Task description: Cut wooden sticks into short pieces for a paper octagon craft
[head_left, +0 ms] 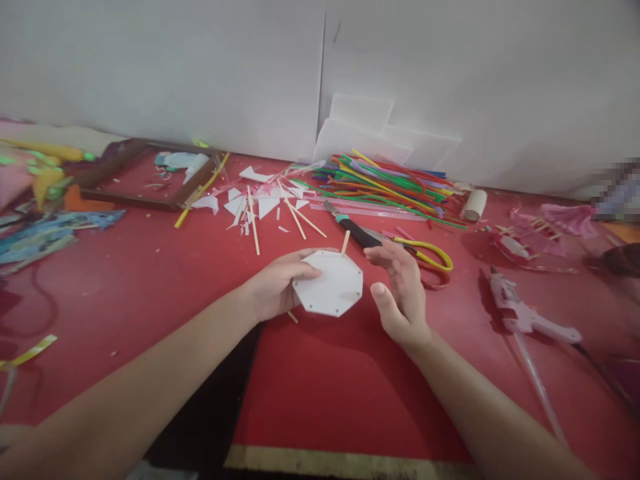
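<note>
My left hand (280, 283) grips a white octagonal board (333, 287) by its left side, thumb on top. Small holes run along the board's edge near the corners. A short wooden stick (345, 243) sticks up at its far edge, and the tip of another stick (293, 317) shows below my left hand. To the right of the board, my right hand (403, 293) is held apart from it with thumb and fingers spread, nothing between them. Just beyond that hand lie scissors (435, 253) with yellow and red handles and dark-handled pliers (353, 229).
Colourful pipe cleaners (385, 183) lie at the back beside paper scraps (255, 203) and loose sticks. A glue gun (530, 317) with its cord rests on the right. A brown frame (135, 199) and blue strips (55, 233) are on the left. White sheets (370, 130) lean against the wall.
</note>
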Motion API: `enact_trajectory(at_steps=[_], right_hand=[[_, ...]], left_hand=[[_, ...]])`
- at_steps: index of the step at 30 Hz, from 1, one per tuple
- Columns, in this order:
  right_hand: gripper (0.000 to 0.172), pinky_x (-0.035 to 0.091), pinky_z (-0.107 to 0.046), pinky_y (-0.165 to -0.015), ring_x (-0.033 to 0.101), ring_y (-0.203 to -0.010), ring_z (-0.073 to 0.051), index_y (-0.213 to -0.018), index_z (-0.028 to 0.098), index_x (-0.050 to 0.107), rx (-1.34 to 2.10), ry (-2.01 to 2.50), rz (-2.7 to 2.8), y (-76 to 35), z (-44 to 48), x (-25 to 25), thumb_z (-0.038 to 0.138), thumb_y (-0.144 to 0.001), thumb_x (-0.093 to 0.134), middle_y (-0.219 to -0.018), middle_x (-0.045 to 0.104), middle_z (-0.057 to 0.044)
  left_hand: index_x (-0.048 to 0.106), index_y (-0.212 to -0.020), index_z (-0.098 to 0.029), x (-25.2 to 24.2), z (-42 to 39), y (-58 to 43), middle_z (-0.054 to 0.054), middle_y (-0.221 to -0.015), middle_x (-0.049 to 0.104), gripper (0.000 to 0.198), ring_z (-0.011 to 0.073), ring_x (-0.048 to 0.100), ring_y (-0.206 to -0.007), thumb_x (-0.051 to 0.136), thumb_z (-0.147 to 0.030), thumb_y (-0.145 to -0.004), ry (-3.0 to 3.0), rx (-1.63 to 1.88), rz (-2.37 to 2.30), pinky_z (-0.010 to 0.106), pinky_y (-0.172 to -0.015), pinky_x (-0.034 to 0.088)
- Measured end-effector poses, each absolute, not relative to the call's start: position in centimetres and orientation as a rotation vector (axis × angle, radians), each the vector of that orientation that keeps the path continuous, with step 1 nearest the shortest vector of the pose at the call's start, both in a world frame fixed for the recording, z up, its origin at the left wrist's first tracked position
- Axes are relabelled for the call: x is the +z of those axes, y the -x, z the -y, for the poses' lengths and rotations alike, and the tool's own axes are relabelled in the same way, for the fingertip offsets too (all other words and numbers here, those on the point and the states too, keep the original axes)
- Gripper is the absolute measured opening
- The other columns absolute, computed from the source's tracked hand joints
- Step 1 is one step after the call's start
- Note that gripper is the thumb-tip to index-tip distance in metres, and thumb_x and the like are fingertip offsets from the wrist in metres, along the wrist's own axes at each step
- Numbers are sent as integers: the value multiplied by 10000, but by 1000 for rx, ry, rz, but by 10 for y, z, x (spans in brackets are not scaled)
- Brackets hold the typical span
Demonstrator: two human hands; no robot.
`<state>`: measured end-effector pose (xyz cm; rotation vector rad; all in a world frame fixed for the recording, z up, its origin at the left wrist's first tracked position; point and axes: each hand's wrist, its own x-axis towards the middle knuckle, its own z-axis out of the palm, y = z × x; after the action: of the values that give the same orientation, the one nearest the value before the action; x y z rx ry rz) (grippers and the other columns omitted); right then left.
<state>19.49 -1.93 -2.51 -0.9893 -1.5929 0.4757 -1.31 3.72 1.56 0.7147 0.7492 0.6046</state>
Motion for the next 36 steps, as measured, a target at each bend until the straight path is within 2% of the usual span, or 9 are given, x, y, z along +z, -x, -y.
enact_trajectory(at_steps=[5, 10, 15, 21, 24, 28, 30, 33, 36], right_hand=[[351, 498, -471, -961, 602, -1090, -226, -1278, 256, 485, 451, 1091, 1559, -193, 18, -27, 287, -930, 512, -1165, 621, -95], [354, 538, -415, -891, 635, -994, -200, -1239, 245, 502, 439, 1175, 1587, -193, 17, -28, 271, -895, 583, -1064, 648, -77], [318, 563, -342, -813, 664, -892, -169, -1188, 227, 529, 360, 1181, 1637, -192, 18, -24, 238, -878, 601, -974, 677, -53], [236, 581, -277, -721, 695, -775, -146, -1103, 226, 570, 334, 1211, 1626, -189, 19, -21, 227, -870, 603, -884, 705, -30], [223, 573, -256, -695, 682, -739, -130, -1084, 222, 579, 332, 1218, 1612, -190, 20, -22, 212, -864, 606, -857, 692, -21], [217, 560, -241, -693, 654, -727, -114, -1067, 216, 591, 255, 1225, 1624, -191, 20, -20, 182, -854, 605, -834, 664, -8], [211, 558, -228, -683, 653, -718, -110, -1054, 221, 592, 212, 1221, 1641, -190, 20, -19, 170, -850, 605, -828, 666, -2], [210, 566, -237, -677, 659, -709, -118, -1051, 229, 586, 175, 1202, 1659, -189, 20, -17, 165, -852, 599, -835, 680, -3], [210, 573, -253, -684, 668, -717, -130, -1053, 234, 584, 144, 1192, 1672, -188, 20, -16, 165, -855, 593, -845, 691, -7]], left_hand=[[632, -1195, -179, 13, -38, 13, 72, -995, 690, 515, 139, 628, -725, 603, -51, -697, -724, 644, -737, 213, -597, 516], [621, -1200, -240, 15, -34, 11, 37, -1093, 664, 528, 123, 623, -778, 635, -35, -714, -814, 710, -703, 209, -657, 506], [640, -1166, -275, 15, -32, 10, 16, -1095, 654, 483, 132, 620, -844, 669, -72, -728, -851, 752, -655, 221, -714, 503], [655, -1110, -249, 16, -33, 11, 15, -1086, 668, 411, 140, 627, -840, 652, -88, -731, -854, 766, -630, 227, -710, 501], [568, -1219, -226, 15, -33, 13, 55, -1118, 658, 470, 161, 629, -853, 655, -174, -759, -917, 814, -600, 243, -702, 498], [369, -1364, -237, 11, -28, 15, 123, -1317, 552, 609, 234, 571, -1102, 656, -334, -836, -1215, 981, -541, 325, -874, 479], [304, -1400, -248, 10, -24, 16, 137, -1379, 489, 703, 245, 535, -1162, 690, -352, -822, -1390, 996, -532, 339, -928, 451], [263, -1421, -251, 11, -19, 16, 145, -1385, 462, 825, 268, 497, -1213, 754, -346, -765, -1537, 992, -555, 344, -968, 424], [261, -1415, -259, 11, -17, 15, 140, -1353, 482, 815, 276, 495, -1210, 749, -348, -767, -1570, 1011, -565, 351, -959, 429]])
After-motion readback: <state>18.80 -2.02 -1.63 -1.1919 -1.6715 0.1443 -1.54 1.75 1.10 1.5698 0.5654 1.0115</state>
